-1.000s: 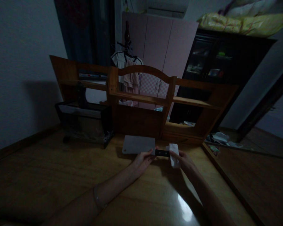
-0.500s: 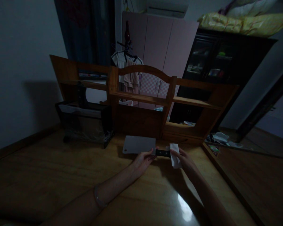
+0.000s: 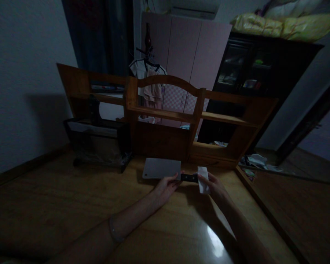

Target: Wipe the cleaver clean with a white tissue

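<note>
A cleaver (image 3: 161, 168) with a broad grey blade and a black riveted handle is held level above the wooden surface, its blade pointing left. My left hand (image 3: 167, 187) grips it where the blade meets the handle, thumb on top of the blade. At the handle's right end, my right hand (image 3: 213, 183) pinches a folded white tissue (image 3: 202, 187) against the handle. The tissue hides the handle's end and some of the right fingertips.
Ahead stands a wooden shelf unit (image 3: 165, 115). To the left is a dark rack (image 3: 97, 145) with clear plastic around its base. A raised wooden edge (image 3: 266, 205) runs along the right side of the glossy wooden surface (image 3: 99, 205).
Hardly anything differs. The tissue's lower end has lifted slightly at the handle's end, while both hands and the cleaver stay almost in place.
</note>
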A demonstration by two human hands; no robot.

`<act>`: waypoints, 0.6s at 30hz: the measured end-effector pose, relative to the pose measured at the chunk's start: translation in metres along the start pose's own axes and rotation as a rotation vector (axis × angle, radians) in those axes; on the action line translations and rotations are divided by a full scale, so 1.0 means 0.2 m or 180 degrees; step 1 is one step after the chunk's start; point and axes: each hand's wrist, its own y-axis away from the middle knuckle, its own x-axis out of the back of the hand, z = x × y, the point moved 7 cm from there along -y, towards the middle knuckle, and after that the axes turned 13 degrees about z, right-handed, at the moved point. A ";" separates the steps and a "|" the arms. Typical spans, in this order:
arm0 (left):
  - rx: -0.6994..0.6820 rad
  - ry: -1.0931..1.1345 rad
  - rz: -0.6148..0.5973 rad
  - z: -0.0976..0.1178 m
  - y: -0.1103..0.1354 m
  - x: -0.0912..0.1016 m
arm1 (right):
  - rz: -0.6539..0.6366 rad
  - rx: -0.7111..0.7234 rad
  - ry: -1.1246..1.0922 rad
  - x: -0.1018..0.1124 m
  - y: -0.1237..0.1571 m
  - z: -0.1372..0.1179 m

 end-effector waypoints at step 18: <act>0.0070 0.0090 -0.0023 -0.01 -0.02 0.01 | 0.0173 -0.0419 0.0065 0.04 -0.03 0.07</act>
